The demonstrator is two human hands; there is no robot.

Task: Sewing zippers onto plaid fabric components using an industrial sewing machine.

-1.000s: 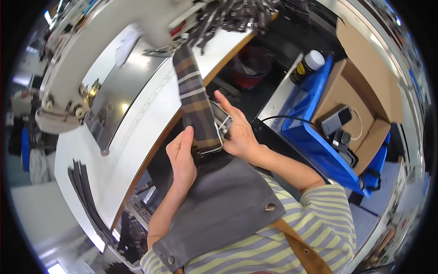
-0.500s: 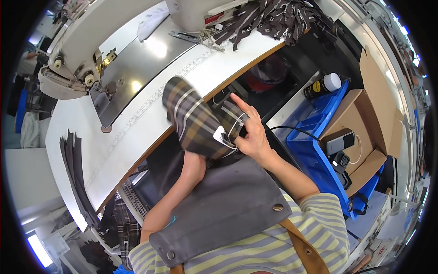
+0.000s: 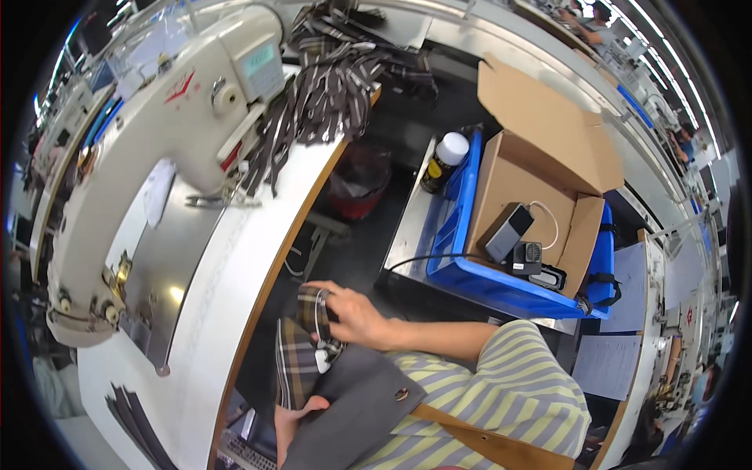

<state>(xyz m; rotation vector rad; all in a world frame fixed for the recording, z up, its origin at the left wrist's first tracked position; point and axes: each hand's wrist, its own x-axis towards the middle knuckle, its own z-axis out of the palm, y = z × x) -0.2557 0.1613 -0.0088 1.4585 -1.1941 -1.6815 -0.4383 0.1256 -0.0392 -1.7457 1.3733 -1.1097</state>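
Observation:
A brown plaid cloth piece (image 3: 294, 362) with pale stripes and a small white tag (image 3: 322, 360) is held up in front of my apron (image 3: 356, 407). My right hand (image 3: 356, 317) grips its upper folded end, fingers wrapped round a narrow band of the cloth. Lower down, my left hand (image 3: 291, 423) holds the bottom end with the thumb at the cloth's edge; its other fingers are hidden behind the fabric. The cloth is off the table, beside the table's wooden edge.
A sewing machine (image 3: 149, 117) stands on the white table (image 3: 227, 266) at left. Dark fabric strips (image 3: 333, 94) are heaped at the far end, more strips (image 3: 137, 423) lie near left. At right, a blue crate (image 3: 501, 283) carries a cardboard box (image 3: 540, 164) with small devices, beside a spray can (image 3: 445, 162).
The view has swung to the right. Both hands and the plaid cloth have moved off the table edge toward my body, and my right index finger, stretched out before, is now curled on the cloth.

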